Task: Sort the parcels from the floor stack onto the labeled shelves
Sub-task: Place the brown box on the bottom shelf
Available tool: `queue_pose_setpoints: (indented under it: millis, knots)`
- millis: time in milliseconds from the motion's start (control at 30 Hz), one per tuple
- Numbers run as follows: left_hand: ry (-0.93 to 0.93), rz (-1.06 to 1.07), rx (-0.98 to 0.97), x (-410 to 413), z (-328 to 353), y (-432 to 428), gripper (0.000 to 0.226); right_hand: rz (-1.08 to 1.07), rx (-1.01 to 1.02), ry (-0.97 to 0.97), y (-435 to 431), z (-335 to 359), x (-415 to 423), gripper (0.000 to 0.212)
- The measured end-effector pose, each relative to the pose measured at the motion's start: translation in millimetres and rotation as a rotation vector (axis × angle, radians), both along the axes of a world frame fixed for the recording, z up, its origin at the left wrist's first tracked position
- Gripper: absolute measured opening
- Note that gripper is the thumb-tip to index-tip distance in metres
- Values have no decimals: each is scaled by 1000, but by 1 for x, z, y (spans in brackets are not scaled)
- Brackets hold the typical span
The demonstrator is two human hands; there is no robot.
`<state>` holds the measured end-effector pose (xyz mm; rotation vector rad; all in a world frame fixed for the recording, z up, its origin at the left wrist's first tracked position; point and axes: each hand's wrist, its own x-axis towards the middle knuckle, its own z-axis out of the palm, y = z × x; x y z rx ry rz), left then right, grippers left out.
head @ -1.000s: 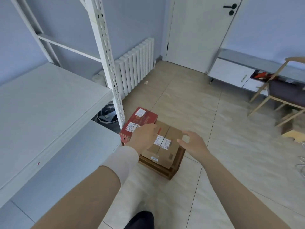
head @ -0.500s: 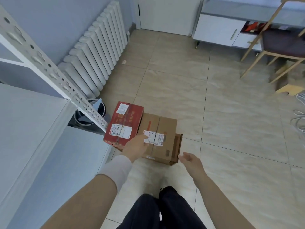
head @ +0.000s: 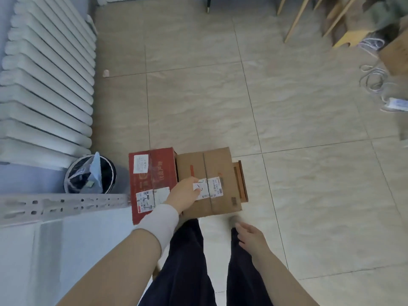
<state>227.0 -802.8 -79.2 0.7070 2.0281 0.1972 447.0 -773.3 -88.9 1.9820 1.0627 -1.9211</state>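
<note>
Two parcels sit side by side on the floor: a red parcel [head: 152, 173] with white labels and a brown cardboard parcel [head: 217, 171] taped down its middle. The brown one lies on a darker wooden box [head: 241, 182] whose edge shows at its right. My left hand [head: 184, 193], with a white wrist sleeve, grips the brown parcel at its left edge, beside its white label. My right hand [head: 249, 236] hovers open, below the parcel and off it, above my right leg. The white shelf board [head: 66, 250] is at the lower left.
The perforated shelf upright [head: 61, 205] crosses the left side next to the red parcel. A black bin [head: 88, 175] with a plastic bag stands behind it, below a white radiator [head: 44, 85]. Loose cables [head: 373, 78], chair legs [head: 298, 18] and a cardboard box [head: 395, 54] are at the far right.
My view has tilted down and closer over the parcels. The left hand stays at the brown parcel's left edge. The right hand has drawn back off the parcel toward my leg.
</note>
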Motion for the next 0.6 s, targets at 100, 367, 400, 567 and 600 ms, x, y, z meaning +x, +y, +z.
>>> queue_pose_setpoints:
  millis: [100,367,400,567,600]
  knots:
    - [-10,-108,-17,-25,-22,9,42,-116,-66,-38,-23,-18,-16,54]
    - [-6,-241,9,-77,-75,48,49,-535,-204,14,-41,-71,-46,60]
    - [12,-239,37,-82,-86,56,50,-584,-214,17,-41,-82,-50,58]
    - [78,-249,119,-100,-138,96,56,-787,-261,-29,-36,-138,-67,73]
    - [85,-268,124,-101,-149,102,58,-820,-264,-30,-35,-146,-70,76]
